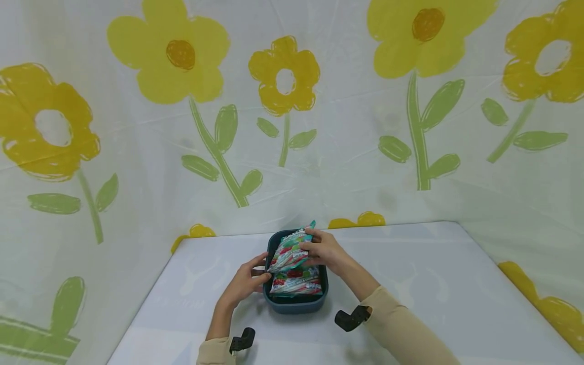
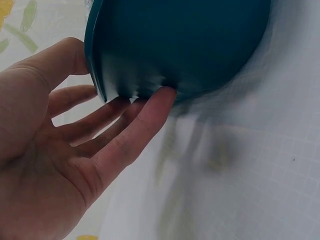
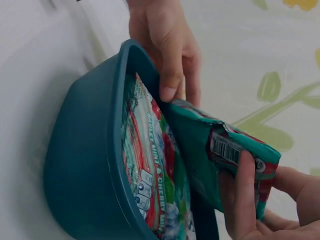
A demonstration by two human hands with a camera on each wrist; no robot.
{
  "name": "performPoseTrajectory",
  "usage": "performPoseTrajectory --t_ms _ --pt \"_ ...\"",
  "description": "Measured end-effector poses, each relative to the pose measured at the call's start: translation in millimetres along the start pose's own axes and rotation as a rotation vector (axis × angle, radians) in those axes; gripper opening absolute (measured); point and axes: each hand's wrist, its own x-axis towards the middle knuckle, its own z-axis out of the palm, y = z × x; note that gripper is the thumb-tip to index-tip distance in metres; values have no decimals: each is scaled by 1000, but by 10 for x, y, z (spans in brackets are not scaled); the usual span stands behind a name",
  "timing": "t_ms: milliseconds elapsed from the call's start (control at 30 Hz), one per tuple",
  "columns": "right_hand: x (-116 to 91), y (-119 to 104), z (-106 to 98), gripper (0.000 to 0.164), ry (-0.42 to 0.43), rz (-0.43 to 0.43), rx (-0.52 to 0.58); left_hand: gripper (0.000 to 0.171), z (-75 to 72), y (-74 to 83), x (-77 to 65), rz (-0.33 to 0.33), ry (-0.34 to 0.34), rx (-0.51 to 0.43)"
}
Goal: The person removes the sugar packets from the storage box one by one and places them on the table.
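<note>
A dark teal plastic bin [image 1: 295, 307] stands on the table with a candy bag [image 1: 296, 282] lying inside it. Printed on that bag in the right wrist view are mint and cherry words and red cherries. My right hand [image 1: 325, 248] holds a second, similar candy bag [image 1: 290, 250], tilted over the far part of the bin. Its green back and barcode face the right wrist camera, with fingers [image 3: 245, 195] pressed to it. My left hand [image 1: 246, 280] grips the bin's left side, thumb at the rim and fingers [image 2: 132, 132] along the outer wall.
The white table [image 1: 392, 299] extends to both sides of the bin. Behind it hangs a white curtain [image 1: 337, 167] printed with yellow flowers and green leaves. Dark wrist mounts [image 1: 352, 318] stick out at both sleeves.
</note>
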Motion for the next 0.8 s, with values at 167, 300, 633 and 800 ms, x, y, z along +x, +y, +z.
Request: performPoseTrajectory --t_ms 167,300,633,800 --pt "-16 -33 -44 67 11 -20 -8 60 23 66 -22 -10 22 24" --pt "-24 -43 -75 64 3 -15 -16 60 35 84 -20 -23 31 20" --pt "-39 -45 -117 65 -60 -18 -22 62 -15 -14 8 -17 4 -8" --pt "-67 -35 -134 63 -61 -17 -17 61 -10 -17 11 -19 6 -12"
